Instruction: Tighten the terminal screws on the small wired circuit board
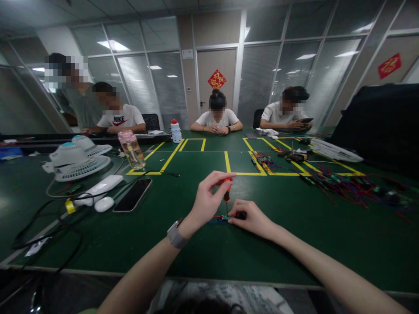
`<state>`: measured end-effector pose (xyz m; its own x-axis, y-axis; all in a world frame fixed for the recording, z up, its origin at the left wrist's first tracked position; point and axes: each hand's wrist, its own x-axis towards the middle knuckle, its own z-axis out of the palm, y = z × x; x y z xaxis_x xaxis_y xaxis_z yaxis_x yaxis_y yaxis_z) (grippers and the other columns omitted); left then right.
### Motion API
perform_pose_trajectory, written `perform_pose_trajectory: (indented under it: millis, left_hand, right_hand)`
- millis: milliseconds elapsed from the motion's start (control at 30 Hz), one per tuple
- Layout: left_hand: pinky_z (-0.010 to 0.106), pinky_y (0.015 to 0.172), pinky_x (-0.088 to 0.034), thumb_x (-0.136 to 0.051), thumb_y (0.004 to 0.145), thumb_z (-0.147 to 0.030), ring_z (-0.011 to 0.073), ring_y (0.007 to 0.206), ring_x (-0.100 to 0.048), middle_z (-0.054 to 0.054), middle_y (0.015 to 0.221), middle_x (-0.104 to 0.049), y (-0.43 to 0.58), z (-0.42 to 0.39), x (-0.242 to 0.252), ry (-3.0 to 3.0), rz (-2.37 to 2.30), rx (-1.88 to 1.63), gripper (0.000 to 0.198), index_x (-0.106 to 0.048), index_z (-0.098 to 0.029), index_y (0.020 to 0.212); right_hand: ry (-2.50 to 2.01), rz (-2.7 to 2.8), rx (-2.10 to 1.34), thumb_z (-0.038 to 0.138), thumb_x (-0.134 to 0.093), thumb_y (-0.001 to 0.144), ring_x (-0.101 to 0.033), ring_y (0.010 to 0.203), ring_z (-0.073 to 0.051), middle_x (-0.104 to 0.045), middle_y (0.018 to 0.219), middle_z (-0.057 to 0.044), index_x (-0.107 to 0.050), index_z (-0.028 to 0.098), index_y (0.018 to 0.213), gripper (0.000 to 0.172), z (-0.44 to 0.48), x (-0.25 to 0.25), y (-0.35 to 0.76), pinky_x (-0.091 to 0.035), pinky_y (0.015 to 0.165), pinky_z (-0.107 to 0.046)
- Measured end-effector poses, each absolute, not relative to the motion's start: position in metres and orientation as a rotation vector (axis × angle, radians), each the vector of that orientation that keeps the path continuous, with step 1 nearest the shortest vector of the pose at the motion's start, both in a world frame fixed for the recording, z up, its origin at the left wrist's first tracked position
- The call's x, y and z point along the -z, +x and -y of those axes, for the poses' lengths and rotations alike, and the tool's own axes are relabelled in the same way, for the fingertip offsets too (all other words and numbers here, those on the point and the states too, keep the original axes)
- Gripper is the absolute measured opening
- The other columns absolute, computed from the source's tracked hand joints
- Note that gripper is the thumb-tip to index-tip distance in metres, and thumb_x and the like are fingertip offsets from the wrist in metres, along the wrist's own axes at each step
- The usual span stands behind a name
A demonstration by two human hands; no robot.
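Note:
My left hand (211, 194), with a watch on its wrist, is closed on the handle of an orange and black screwdriver (227, 194). The screwdriver stands upright, its thin shaft reaching down to a small green circuit board (224, 217) on the table. With thumb and fingers, my right hand (249, 217) pinches the board's right end against the table. Red and blue wires run out from the board's left side. Something dark shows beside my right fingers; I cannot make out what it is.
A phone (133, 195), a white mouse (104, 204), black cables and a pink-lidded bottle (131, 150) lie or stand to the left, near white fans (80, 161). Wired circuit boards (347, 181) are heaped at right. Several people are around the green table (183, 261).

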<state>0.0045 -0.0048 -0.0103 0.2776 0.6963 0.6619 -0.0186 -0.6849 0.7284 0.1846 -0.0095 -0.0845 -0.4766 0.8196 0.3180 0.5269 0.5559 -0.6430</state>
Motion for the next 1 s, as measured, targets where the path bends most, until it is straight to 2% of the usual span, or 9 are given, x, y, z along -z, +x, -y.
perform_pose_trajectory:
  millis: [100, 200, 300, 433, 533, 667, 733, 867, 1000]
  left_hand:
    - [0.026, 0.082, -0.048, -0.060, 0.089, -0.025, 0.0150, 0.092, -0.059, 0.005, 0.097, -0.059, 0.0043, 0.0042, 0.0114, 2.010, -0.712, -1.558, 0.016, -0.071, -0.020, 0.099]
    - [0.029, 0.090, -0.048, -0.047, 0.096, -0.025, 0.0163, 0.101, -0.061, 0.007, 0.112, -0.060, 0.0049, 0.0059, 0.0109, 1.990, -0.661, -1.465, 0.028, -0.065, -0.022, 0.117]
    - [0.030, 0.088, -0.050, -0.042, 0.098, -0.023, 0.0161, 0.099, -0.065, 0.008, 0.116, -0.063, 0.0056, 0.0074, 0.0103, 1.916, -0.571, -1.371, 0.033, -0.057, -0.021, 0.127]
    - [0.028, 0.079, -0.051, -0.058, 0.091, -0.025, 0.0152, 0.086, -0.063, 0.005, 0.097, -0.064, 0.0044, 0.0069, 0.0104, 2.013, -0.687, -1.492, 0.022, -0.067, -0.020, 0.110]
    - [0.028, 0.079, -0.050, -0.064, 0.087, -0.027, 0.0148, 0.083, -0.058, 0.003, 0.089, -0.058, 0.0026, 0.0068, 0.0097, 2.145, -0.785, -1.572, 0.016, -0.071, -0.021, 0.100]
    - [0.030, 0.089, -0.049, -0.044, 0.097, -0.026, 0.0167, 0.099, -0.061, 0.007, 0.112, -0.060, 0.0028, 0.0080, 0.0097, 2.073, -0.648, -1.431, 0.031, -0.061, -0.023, 0.123]
    - [0.029, 0.087, -0.051, -0.041, 0.098, -0.025, 0.0162, 0.097, -0.064, 0.008, 0.115, -0.062, 0.0038, 0.0079, 0.0107, 1.979, -0.585, -1.385, 0.034, -0.056, -0.022, 0.128]
    - [0.027, 0.078, -0.052, -0.047, 0.096, -0.026, 0.0149, 0.087, -0.065, 0.007, 0.103, -0.063, 0.0044, 0.0068, 0.0117, 1.987, -0.639, -1.424, 0.027, -0.062, -0.020, 0.117]
    - [0.027, 0.077, -0.050, -0.061, 0.088, -0.026, 0.0143, 0.082, -0.058, 0.003, 0.087, -0.057, 0.0029, 0.0069, 0.0093, 2.172, -0.758, -1.536, 0.016, -0.070, -0.022, 0.101]
  right_hand:
    - [-1.109, 2.170, -0.598, 0.020, -0.074, 0.076, -0.058, 0.068, -0.015, -0.062, 0.075, -0.003, -0.074, 0.016, 0.078, 0.004, 0.0096, 0.0849, 0.1845, -0.045, 0.061, -0.026]
    - [-1.120, 2.166, -0.569, 0.022, -0.075, 0.075, -0.058, 0.066, -0.015, -0.061, 0.073, -0.002, -0.074, 0.017, 0.076, 0.006, 0.0087, 0.0863, 0.1859, -0.044, 0.060, -0.025]
    - [-1.118, 2.167, -0.567, 0.023, -0.075, 0.075, -0.058, 0.066, -0.015, -0.061, 0.073, -0.002, -0.074, 0.017, 0.077, 0.007, 0.0080, 0.0877, 0.1869, -0.044, 0.060, -0.025]
    - [-1.119, 2.167, -0.566, 0.023, -0.075, 0.075, -0.057, 0.066, -0.014, -0.060, 0.073, -0.002, -0.073, 0.016, 0.076, 0.007, 0.0088, 0.0883, 0.1864, -0.044, 0.059, -0.025]
    - [-1.125, 2.164, -0.562, 0.023, -0.074, 0.076, -0.057, 0.066, -0.014, -0.060, 0.073, -0.002, -0.073, 0.016, 0.075, 0.007, 0.0097, 0.0875, 0.1859, -0.044, 0.059, -0.025]
    - [-1.116, 2.177, -0.580, 0.023, -0.074, 0.077, -0.056, 0.066, -0.014, -0.060, 0.074, -0.002, -0.073, 0.016, 0.076, 0.007, 0.0093, 0.0858, 0.1867, -0.044, 0.060, -0.025]
    - [-1.099, 2.192, -0.613, 0.023, -0.075, 0.076, -0.056, 0.066, -0.014, -0.061, 0.075, -0.002, -0.073, 0.016, 0.076, 0.008, 0.0092, 0.0848, 0.1874, -0.044, 0.059, -0.024]
    - [-1.095, 2.203, -0.625, 0.021, -0.075, 0.074, -0.055, 0.064, -0.013, -0.060, 0.073, -0.001, -0.072, 0.016, 0.074, 0.006, 0.0104, 0.0833, 0.1876, -0.043, 0.058, -0.024]
    - [-1.106, 2.187, -0.600, 0.019, -0.073, 0.074, -0.055, 0.064, -0.013, -0.059, 0.072, 0.000, -0.070, 0.016, 0.072, 0.005, 0.0117, 0.0836, 0.1864, -0.042, 0.058, -0.023]
